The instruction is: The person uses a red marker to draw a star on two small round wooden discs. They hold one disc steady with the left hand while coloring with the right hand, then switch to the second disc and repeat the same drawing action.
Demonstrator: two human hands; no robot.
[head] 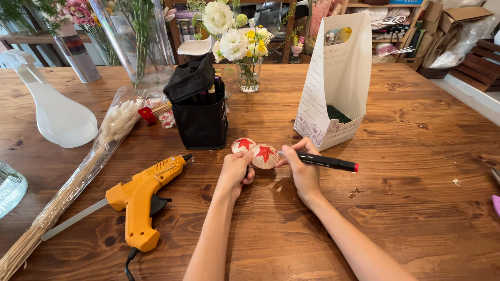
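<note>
Down at the bottom centre, two bare forearms reach up over the wooden bench (pixel 406 171). The left hand (pixel 234 174) is curled shut around the stem under a pair of round cream caps (pixel 256 152), each marked with a red star shape; the caps sit just above that hand, in the middle of the frame. The right hand (pixel 301 166) pinches a black marker (pixel 325 162) with a red end, fingers clenched on its barrel, the tip touching the right-hand cap's edge.

Lower left, an orange glue gun (pixel 140 200) lies on the bench, nozzle pointing up-right toward the hands. Further left, a bundle of dried stems in clear wrap (pixel 78 179) runs diagonally to the bottom corner.

Just above the caps stands a black marker case (pixel 200 112), lid flipped open. To the right of it, a tall white paper bag (pixel 336 83) stands upright. At left, a white spray bottle (pixel 54 112). At the far edge, a small glass vase of white and yellow flowers (pixel 239 39), top centre.
</note>
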